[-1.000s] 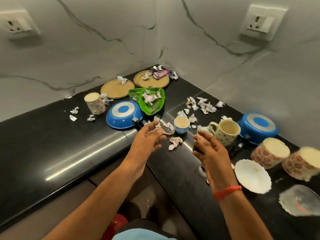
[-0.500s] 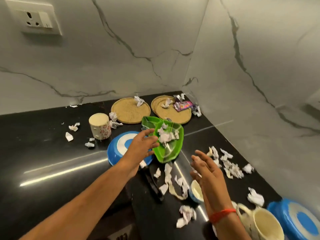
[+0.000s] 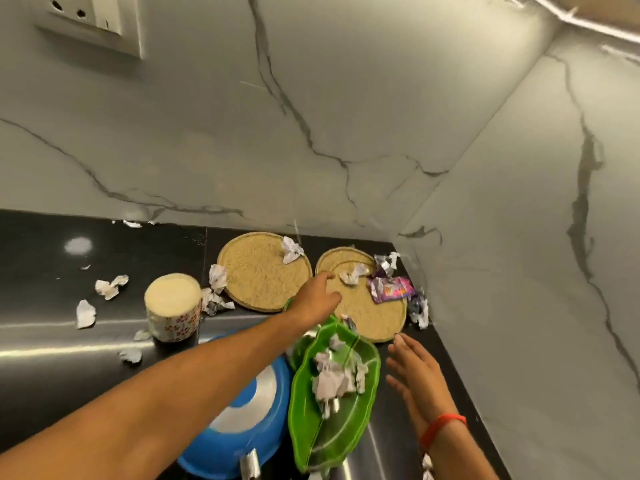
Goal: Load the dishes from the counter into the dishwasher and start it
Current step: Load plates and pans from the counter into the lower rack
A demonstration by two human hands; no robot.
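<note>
Wall socket [image 3: 90, 24] top left, cut off by frame edge. Black bench [image 3: 45, 344] w/ paper scraps [image 3: 110, 286] scattered far left. Floral cup [image 3: 173, 308] upside down, left of centre. Blue bowl [image 3: 239, 420] near centre, also inverted, partly hidden under left forearm, near edge cut off; small metal bit at its near rim, can't tell what it is. Left woven plate [image 3: 263, 271] far centre, crumpled paper on its far rim. Left hand [image 3: 317, 294] stretched out over gap between the two woven plates, fingers straight-ish, tips at the right woven plate [image 3: 367, 306] edge; holds nothing visible, contact w/ plate unclear (motion blur). Green leaf-shaped dish [image 3: 332, 420] near centre-right, paper wads in it, overlapping blue bowl rim; a 2nd green piece behind it mostly hidden by the arm. Purple wrapper [image 3: 391, 289] on right woven plate, more scraps in the far right corner. Right hand [image 3: 415, 368] open, fingers spread, hovering just right of green dish, not touching; red wrist band [image 3: 443, 426].

Vs 0.5 s ago: view moved in toward the corner; left hand has gone from above blue bowl/green dish to the woven plates. Mug, small cup and 2nd blue bowl now out of frame.
</note>
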